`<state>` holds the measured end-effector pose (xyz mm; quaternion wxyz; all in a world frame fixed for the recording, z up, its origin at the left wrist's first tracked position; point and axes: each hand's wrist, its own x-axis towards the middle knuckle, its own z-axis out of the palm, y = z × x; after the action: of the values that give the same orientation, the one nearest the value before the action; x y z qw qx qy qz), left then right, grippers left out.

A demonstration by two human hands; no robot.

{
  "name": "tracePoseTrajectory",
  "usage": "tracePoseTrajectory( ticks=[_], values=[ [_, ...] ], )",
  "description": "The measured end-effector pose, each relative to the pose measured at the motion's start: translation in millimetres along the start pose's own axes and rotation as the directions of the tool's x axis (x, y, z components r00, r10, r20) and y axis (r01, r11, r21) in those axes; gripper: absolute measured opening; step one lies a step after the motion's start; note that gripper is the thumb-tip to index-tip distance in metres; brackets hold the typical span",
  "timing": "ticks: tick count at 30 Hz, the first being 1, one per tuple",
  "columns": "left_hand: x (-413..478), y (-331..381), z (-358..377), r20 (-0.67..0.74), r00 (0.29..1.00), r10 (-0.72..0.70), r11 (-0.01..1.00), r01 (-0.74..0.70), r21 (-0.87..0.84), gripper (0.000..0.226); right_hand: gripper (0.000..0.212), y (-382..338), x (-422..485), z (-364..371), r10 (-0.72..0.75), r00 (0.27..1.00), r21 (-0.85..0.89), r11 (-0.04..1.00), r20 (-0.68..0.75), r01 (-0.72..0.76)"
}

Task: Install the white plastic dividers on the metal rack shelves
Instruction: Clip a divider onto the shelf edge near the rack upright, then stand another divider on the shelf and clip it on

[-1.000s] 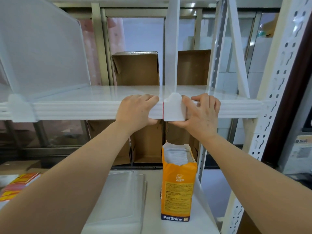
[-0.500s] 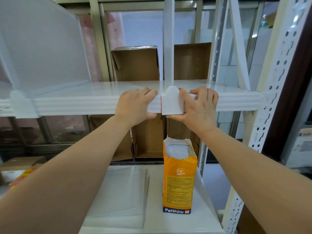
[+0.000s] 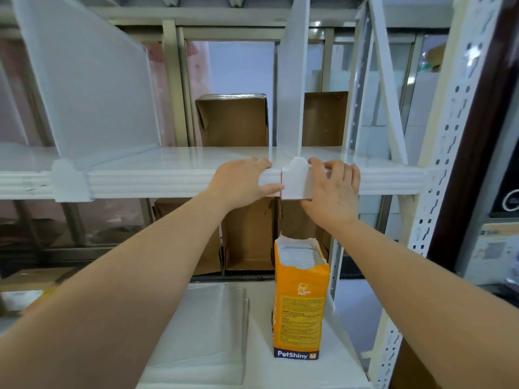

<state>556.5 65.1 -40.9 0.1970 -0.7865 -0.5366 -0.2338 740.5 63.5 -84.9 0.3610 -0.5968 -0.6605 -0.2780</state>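
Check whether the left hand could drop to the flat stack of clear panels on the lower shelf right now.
Probably yes. The left hand only grips the shelf edge beside the divider clip; the clear panels lie uncovered below it, and the orange bag stands off to their right.

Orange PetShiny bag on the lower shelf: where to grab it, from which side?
Probably mid-body of the orange bag, from the front: it stands upright, narrow face forward, top torn open, with a flat stack of dividers to its left.
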Motion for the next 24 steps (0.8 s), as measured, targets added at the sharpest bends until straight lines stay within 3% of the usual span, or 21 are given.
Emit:
tracePoseTrajectory(
  ticks=[4, 6, 9, 12, 19, 24],
  values=[
    [-8, -5, -12, -0.027, 0.999, -0.024, 0.991, 0.021, -0.135, 0.038, 0.090, -27, -1, -22, 0.072, 0.991, 0.125, 0.988, 0.110, -0.086],
    [-17, -13, -23, -0.028, 0.998, -0.051, 0.961, 0.041, -0.273, 0.029, 0.077, -49, 1, -33, 0.034, 0.999, 0.172, 0.984, 0.023, -0.037],
    [-37, -27, -52, 0.002, 0.999, -0.048, 0.901, 0.044, -0.433, 0.018, 0.044, -97, 7, -49, -0.176, 0.977, 0.203, 0.959, -0.118, 0.197],
    [-63, -60, -80, 0.043, 0.995, -0.090, 0.876, 0.100, -0.471, 0.021, 0.028, -162, 9, -64, -0.304, 0.949, 0.327, 0.891, -0.085, 0.315],
    [-153, -182, -116, 0.176, 0.929, -0.326, 0.528, 0.334, -0.781, 0.025, 0.028, -308, -3, -55, -0.364, 0.931, 0.544, 0.779, -0.014, 0.312],
    [-223, -267, -128, 0.228, 0.795, -0.562, 0.409, 0.507, -0.758, 0.020, 0.025, -416, -21, -31, -0.471, 0.882, 0.631, 0.688, 0.013, 0.358]
  ],
)
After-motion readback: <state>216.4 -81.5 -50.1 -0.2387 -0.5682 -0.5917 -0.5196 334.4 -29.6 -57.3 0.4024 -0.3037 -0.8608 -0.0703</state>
